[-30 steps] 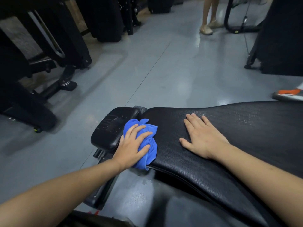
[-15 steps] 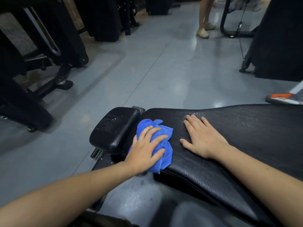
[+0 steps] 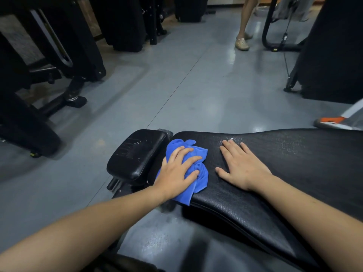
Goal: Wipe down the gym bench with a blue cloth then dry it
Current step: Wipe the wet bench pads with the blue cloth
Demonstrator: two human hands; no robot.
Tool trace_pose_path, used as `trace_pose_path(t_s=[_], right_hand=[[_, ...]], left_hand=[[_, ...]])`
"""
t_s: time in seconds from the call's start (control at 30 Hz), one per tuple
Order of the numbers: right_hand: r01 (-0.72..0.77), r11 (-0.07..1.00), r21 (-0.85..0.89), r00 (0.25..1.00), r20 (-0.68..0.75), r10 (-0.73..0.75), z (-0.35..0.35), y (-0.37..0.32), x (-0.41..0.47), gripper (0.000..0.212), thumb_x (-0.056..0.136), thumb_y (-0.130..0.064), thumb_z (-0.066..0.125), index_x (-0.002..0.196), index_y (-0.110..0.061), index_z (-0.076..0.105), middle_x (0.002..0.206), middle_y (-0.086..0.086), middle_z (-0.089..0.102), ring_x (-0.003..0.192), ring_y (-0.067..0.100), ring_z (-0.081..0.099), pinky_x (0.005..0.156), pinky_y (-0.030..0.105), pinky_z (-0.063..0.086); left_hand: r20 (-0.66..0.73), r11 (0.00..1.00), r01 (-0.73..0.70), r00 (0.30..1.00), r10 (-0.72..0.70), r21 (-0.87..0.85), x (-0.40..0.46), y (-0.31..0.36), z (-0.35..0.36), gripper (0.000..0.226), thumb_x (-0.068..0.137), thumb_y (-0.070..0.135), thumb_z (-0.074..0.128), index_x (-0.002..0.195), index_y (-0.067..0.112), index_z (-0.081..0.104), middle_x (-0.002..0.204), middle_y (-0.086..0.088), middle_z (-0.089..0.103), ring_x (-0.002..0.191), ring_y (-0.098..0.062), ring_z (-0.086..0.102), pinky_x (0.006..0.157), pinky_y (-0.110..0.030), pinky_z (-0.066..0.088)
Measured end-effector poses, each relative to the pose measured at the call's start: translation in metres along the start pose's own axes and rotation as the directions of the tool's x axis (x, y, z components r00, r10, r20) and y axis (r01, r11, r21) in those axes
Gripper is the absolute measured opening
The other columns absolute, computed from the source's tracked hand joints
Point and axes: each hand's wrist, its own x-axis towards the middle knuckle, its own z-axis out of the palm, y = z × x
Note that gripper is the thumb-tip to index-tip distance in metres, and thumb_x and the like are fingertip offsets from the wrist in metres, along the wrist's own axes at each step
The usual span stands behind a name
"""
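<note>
**Gym bench under both hands, cloth at its narrow end**

The gym bench [image 3: 284, 173] stretches across the lower frame, its long axis running from the right edge toward the small seat pad [image 3: 137, 154] at its left end. The black padding narrows toward that pad and shows droplets along its far side. The blue cloth [image 3: 198, 173] lies bunched on the bench's left end, just beside the seat pad, one corner hanging over the near edge. The left hand [image 3: 176, 173] presses on it, fingers spread and slightly curled into the folds. The right hand [image 3: 241, 165] rests flat on the bench, right of the cloth, fingers straight, pointing away. Grey floor [image 3: 196, 91] lies beyond the bench.
</note>
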Motion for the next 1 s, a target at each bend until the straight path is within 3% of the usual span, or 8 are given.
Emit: trace_pose_path(t_s=[0.17, 0.37, 0.53, 0.67, 0.9, 1.0], right_hand=[[0.009, 1.000, 0.004, 1.000, -0.010, -0.009, 0.003, 0.002, 0.000, 0.106, 0.076, -0.072, -0.005, 0.161, -0.010, 0.012, 0.170, 0.008, 0.003, 0.156, 0.020, -0.004, 0.126, 0.043, -0.001], [0.020, 0.999, 0.039, 1.000, -0.018, -0.020, 0.001, 0.003, 0.000, 0.106, 0.075, -0.072, -0.003, 0.161, -0.012, 0.014, 0.169, 0.006, 0.006, 0.156, 0.019, -0.001, 0.126, 0.041, 0.000], [0.072, 0.984, 0.163, 0.994, -0.087, -0.058, -0.011, -0.015, -0.003, 0.102, 0.076, -0.073, 0.007, 0.159, -0.015, 0.020, 0.168, 0.004, 0.014, 0.155, 0.017, 0.007, 0.126, 0.039, 0.004], [0.148, 0.961, 0.233, 0.985, -0.126, -0.121, -0.022, -0.062, 0.011, 0.103, 0.076, -0.075, 0.015, 0.159, -0.016, 0.021, 0.168, 0.005, 0.016, 0.155, 0.022, 0.010, 0.125, 0.043, 0.009], [0.142, 0.961, 0.236, 0.990, -0.050, -0.134, -0.011, -0.117, 0.048, 0.116, 0.065, -0.092, 0.026, 0.161, -0.028, 0.006, 0.169, 0.006, -0.005, 0.155, 0.029, -0.002, 0.124, 0.054, 0.010], [0.147, 0.972, 0.182, 0.989, -0.052, -0.140, -0.007, -0.121, 0.052, 0.118, 0.061, -0.094, 0.027, 0.160, -0.034, 0.003, 0.168, 0.006, -0.010, 0.154, 0.035, 0.001, 0.122, 0.057, 0.013]], left_hand=[[0.058, 0.995, -0.097, 0.994, 0.096, 0.014, -0.020, 0.003, 0.000, 0.051, 0.095, 0.058, 0.036, 0.144, 0.045, 0.041, 0.160, 0.015, 0.022, 0.152, -0.011, 0.004, 0.112, -0.049, 0.023], [0.085, 0.997, -0.070, 0.994, 0.071, -0.022, -0.005, -0.001, -0.009, 0.055, 0.091, 0.063, 0.035, 0.144, 0.048, 0.039, 0.159, 0.021, 0.021, 0.152, -0.007, 0.003, 0.114, -0.049, 0.027], [0.096, 0.985, -0.152, 0.982, 0.160, -0.084, -0.005, -0.014, -0.026, 0.063, 0.096, 0.060, 0.044, 0.154, 0.045, 0.026, 0.164, 0.025, 0.005, 0.153, -0.003, -0.005, 0.121, -0.050, 0.004], [-0.051, 0.990, -0.121, 0.992, 0.118, -0.078, -0.010, -0.055, -0.042, 0.061, 0.095, 0.055, 0.046, 0.152, 0.035, 0.035, 0.163, 0.013, 0.022, 0.151, -0.009, 0.017, 0.122, -0.049, 0.017], [0.137, 0.992, 0.093, 0.987, -0.081, -0.084, -0.040, -0.130, -0.042, 0.061, 0.093, 0.061, 0.037, 0.147, 0.034, 0.040, 0.153, 0.014, 0.034, 0.138, -0.010, 0.038, 0.114, -0.045, 0.035], [0.155, 0.997, 0.071, 0.986, -0.066, -0.025, -0.048, -0.148, -0.040, 0.062, 0.093, 0.061, 0.033, 0.148, 0.035, 0.041, 0.158, 0.015, 0.031, 0.146, -0.010, 0.030, 0.118, -0.043, 0.029]])
